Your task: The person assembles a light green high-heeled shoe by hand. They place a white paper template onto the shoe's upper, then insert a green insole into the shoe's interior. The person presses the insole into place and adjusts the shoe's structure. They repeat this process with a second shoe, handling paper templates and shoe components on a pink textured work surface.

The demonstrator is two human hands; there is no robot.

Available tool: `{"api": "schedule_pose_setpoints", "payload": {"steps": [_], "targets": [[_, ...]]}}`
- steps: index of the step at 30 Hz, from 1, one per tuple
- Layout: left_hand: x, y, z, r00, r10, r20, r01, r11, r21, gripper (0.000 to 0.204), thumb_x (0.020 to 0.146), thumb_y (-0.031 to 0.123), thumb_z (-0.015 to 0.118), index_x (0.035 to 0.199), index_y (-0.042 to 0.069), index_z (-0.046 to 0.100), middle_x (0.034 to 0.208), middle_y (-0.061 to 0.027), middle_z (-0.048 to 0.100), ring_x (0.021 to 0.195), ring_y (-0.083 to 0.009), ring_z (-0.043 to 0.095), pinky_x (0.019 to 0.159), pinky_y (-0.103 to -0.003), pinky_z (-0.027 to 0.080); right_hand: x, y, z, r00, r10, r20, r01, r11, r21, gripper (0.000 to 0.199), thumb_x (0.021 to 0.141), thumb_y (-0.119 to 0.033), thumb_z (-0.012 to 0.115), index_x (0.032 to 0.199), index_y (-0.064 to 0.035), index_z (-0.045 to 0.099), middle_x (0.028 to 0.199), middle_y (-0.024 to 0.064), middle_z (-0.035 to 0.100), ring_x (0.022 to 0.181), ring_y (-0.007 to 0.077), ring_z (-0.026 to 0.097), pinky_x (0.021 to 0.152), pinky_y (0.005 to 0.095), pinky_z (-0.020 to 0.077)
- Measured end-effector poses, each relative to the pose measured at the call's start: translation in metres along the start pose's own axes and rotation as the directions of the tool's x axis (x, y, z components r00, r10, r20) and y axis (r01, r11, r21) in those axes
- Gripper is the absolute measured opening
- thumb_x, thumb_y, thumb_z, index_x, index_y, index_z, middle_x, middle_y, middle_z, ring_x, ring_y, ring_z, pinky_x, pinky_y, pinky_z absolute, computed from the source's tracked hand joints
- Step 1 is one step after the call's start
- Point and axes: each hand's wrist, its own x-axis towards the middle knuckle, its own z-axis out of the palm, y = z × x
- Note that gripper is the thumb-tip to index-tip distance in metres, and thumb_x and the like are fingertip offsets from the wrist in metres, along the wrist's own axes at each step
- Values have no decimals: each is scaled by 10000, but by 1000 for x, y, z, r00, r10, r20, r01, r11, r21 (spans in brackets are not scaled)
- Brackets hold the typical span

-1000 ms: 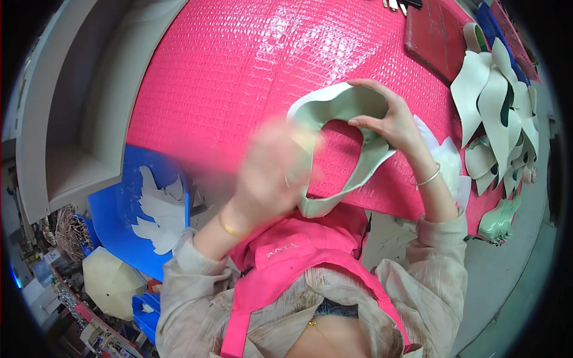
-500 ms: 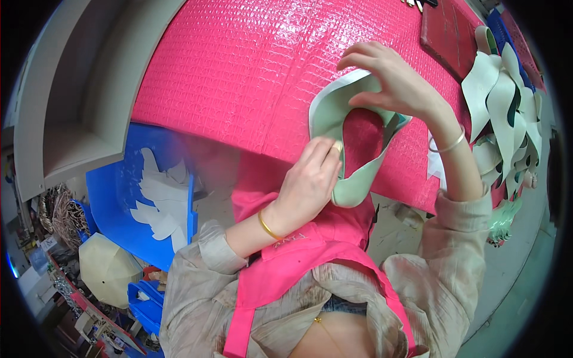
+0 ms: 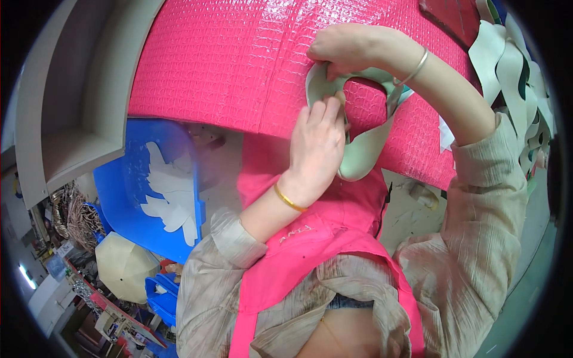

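Observation:
A pale green shoe upper point(image 3: 365, 154) lies as an open loop near the table's front edge, its lower end hanging slightly over it. The pink table shows through its middle. My left hand point(image 3: 316, 140), with a gold bangle on its wrist, is closed with fingertips pinching the loop's left inner edge. My right hand point(image 3: 346, 51) reaches round the far side. Its fingers are curled down onto the upper's far left rim, and the thumb points inside. The right wrist, wearing a silver bangle, covers part of the upper's far right side.
Pink quilted plastic covers the table point(image 3: 203, 71). Several pale green strips point(image 3: 504, 65) pile up at the right, beside a dark red board point(image 3: 453, 21). To the left are a blue bin point(image 3: 119, 185) with white cut pieces point(image 3: 170, 191) and a grey open-fronted box point(image 3: 89, 95).
My right hand has gone from open above the upper to curled over its far left rim. My left hand has moved up along the inner edge. The view has shifted slightly.

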Motion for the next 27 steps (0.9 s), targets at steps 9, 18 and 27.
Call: {"api": "schedule_pose_setpoints", "payload": {"steps": [9, 18, 27], "targets": [[17, -16, 12, 917, 153, -368, -163, 987, 3, 375, 707, 131, 608, 1034, -33, 527, 904, -105, 472, 832, -253, 482, 755, -337, 424, -3, 29, 2, 992, 118, 36, -122, 978, 168, 313, 636, -180, 691, 866, 17, 613, 761, 180, 609, 720, 315, 599, 652, 378, 480], [38, -32, 9, 915, 212, -343, -247, 967, -61, 381, 711, 142, 618, 1051, -13, 540, 945, -98, 475, 864, -235, 490, 770, -327, 451, -8, 33, -15, 935, 270, 229, -320, 923, 214, 395, 588, -219, 723, 906, -2, 635, 776, 164, 636, 700, 273, 627, 615, 367, 499], [49, -52, 10, 873, 326, -362, -380, 921, -86, 330, 734, 153, 616, 1048, 61, 575, 934, -76, 511, 906, -232, 507, 790, -324, 466, -22, 45, -14, 885, 312, 346, -409, 876, 256, 376, 657, -264, 695, 912, 1, 616, 749, 140, 628, 673, 252, 609, 601, 346, 470]]}}
